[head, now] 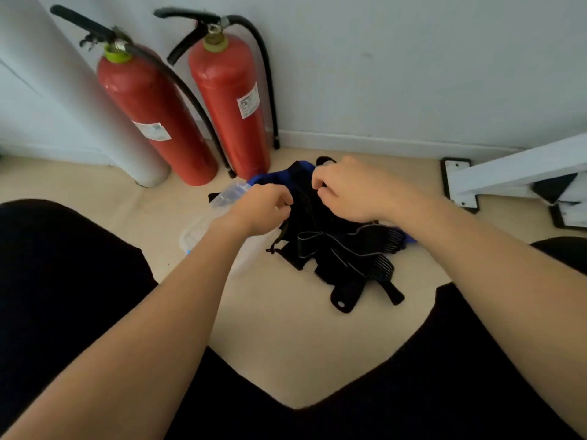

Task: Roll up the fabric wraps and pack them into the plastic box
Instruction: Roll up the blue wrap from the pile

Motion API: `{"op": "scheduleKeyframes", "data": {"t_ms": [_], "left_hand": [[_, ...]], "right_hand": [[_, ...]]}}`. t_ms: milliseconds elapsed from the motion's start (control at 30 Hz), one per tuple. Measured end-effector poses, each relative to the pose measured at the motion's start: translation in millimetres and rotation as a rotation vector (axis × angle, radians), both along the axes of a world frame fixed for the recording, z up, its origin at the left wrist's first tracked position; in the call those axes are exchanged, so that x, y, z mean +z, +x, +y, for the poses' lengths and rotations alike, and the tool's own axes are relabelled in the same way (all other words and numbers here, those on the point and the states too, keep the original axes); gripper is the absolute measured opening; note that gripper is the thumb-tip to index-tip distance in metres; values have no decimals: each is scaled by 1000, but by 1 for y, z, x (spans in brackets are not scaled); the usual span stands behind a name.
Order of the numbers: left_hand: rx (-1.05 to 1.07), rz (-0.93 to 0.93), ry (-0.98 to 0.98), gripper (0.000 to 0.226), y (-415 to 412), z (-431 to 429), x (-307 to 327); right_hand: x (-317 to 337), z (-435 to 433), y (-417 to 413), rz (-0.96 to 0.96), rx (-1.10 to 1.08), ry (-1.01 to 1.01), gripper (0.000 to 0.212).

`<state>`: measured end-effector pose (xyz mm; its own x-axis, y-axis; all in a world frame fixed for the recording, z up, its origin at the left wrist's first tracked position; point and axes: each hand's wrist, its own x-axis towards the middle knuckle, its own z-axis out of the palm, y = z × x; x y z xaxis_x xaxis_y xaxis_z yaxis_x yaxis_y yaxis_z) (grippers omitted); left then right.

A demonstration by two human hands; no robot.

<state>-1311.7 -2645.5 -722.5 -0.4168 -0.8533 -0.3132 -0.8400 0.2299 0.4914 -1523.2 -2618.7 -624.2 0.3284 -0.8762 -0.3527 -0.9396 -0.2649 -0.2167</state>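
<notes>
Both hands (305, 198) pinching black fabric wraps (333, 249) (floor), plastic box (193, 233) beside

A red cylindrical fire extinguisher (152, 119) and a second red extinguisher (230, 106) are standing just behind the heap of black fabric wraps (333, 249), closing off the far side. A white metal frame leg (508, 173) is crowding the right, while bare beige floor (286, 344) is lying open in front.
</notes>
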Motion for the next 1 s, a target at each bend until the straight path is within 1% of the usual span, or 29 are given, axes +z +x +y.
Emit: {"op": "scheduleKeyframes", "data": {"t_ms": [100, 167, 233, 267, 333, 400, 467, 500, 567, 600, 633, 667, 733, 800, 867, 933, 1000], "left_hand": [[-74, -69, 58, 23, -3, 46, 2], [-134, -77, 100, 21, -5, 60, 12], [-140, -96, 67, 19, -7, 61, 21], [-126, -111, 62, 19, -7, 61, 24], [-93, -159, 113, 20, -7, 65, 26], [-50, -161, 193, 20, -4, 80, 20], [39, -58, 226, 19, 1, 98, 6], [95, -22, 211, 20, 4, 108, -4], [174, -50, 173, 23, 12, 126, -20], [179, -90, 175, 24, 16, 134, -27], [159, -125, 187, 26, 19, 139, -33], [129, -154, 201, 29, 22, 142, -37], [84, -181, 225, 36, 22, 138, -43], [59, -197, 239, 42, 19, 125, -46], [33, -216, 275, 42, 13, 112, -52], [20, -236, 329, 40, 10, 99, -62], [33, -258, 371, 44, 13, 89, -73]], "right_hand": [[18, 31, 3, 77, -14, 77, 24], [28, 45, 9, 48, -27, 122, 28], [34, 54, 14, 6, -33, 80, 29], [35, 59, 15, -18, -43, 31, 26], [37, 71, 14, -82, -114, -47, 18], [36, 85, 13, -71, -148, -101, 18], [32, 93, 10, -44, -148, -82, 20], [32, 96, 9, -17, -139, -56, 19], [34, 91, 8, 104, -125, 10, 21], [37, 86, 8, 159, -128, 29, 28], [43, 81, 8, 171, -155, 33, 34], [50, 75, 7, 141, -196, 19, 33], [58, 62, 4, 33, -273, -69, 25], [50, 54, 2, -47, -323, -159, 26], [26, 55, 0, -22, -324, -166, 25], [-8, 57, -6, 80, -294, -66, 24], [-42, 56, -19, 110, -269, 87, 23]]}}
